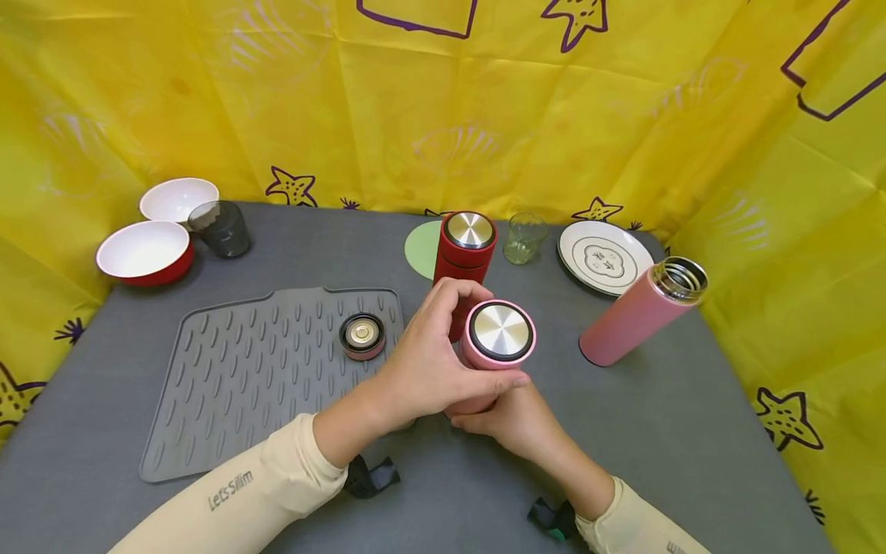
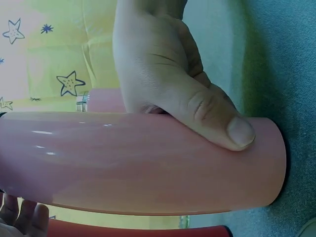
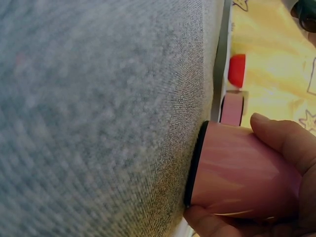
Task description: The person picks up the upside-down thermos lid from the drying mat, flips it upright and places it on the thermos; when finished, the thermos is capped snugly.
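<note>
A pink thermos (image 1: 503, 332) with a silver-topped lid stands near the middle of the table. My left hand (image 1: 425, 365) curls round its upper end, thumb in front and fingers behind. Lower down, my right hand (image 1: 515, 422) grips the body, and its thumb lies along the pink side (image 2: 123, 163) in the left wrist view. The thermos base (image 3: 242, 173) is at the table surface in the right wrist view. Right behind stands a red thermos (image 1: 471, 231), partly hidden by my left hand. Another pink thermos (image 1: 630, 319), without a lid, stands at the right.
A loose lid (image 1: 363, 335) lies upturned on a grey drying mat (image 1: 242, 369) at left. Two bowls (image 1: 145, 252) and a dark glass (image 1: 221, 231) are back left. A green disc (image 1: 421, 250), a clear glass (image 1: 524, 238) and plates (image 1: 602, 258) line the back.
</note>
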Tool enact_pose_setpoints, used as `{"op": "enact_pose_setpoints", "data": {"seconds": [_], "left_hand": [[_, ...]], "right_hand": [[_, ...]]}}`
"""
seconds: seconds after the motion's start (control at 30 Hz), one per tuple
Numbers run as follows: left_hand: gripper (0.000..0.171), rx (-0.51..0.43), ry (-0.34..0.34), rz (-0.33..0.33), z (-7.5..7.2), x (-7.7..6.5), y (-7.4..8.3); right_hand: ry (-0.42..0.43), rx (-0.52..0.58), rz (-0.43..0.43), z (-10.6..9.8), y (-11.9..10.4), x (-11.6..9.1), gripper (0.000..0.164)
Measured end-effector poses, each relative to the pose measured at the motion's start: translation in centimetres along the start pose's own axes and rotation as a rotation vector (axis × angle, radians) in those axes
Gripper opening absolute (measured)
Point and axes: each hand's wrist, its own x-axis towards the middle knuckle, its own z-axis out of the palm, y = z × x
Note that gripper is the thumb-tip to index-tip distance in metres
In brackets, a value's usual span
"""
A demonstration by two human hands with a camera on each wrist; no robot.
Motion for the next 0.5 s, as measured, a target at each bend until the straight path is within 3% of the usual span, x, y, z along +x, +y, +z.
{"op": "enact_pose_setpoints", "data": {"seconds": [0.27,0.4,0.5], "left_hand": [[0.067,-0.059,-0.086,0.089,-0.68,0.12,-0.53],[0.074,-0.066,-0.125,0.074,-0.83,0.06,-0.53],[0.077,-0.09,-0.105,0.031,-0.54,-0.04,-0.25]], "right_hand": [[0.006,-0.057,0.114,0.11,-0.23,-0.26,0.042],[0.008,-0.073,0.116,0.07,-0.22,-0.28,0.041],[-0.001,-0.057,0.09,-0.05,-0.12,-0.28,0.038]]}}
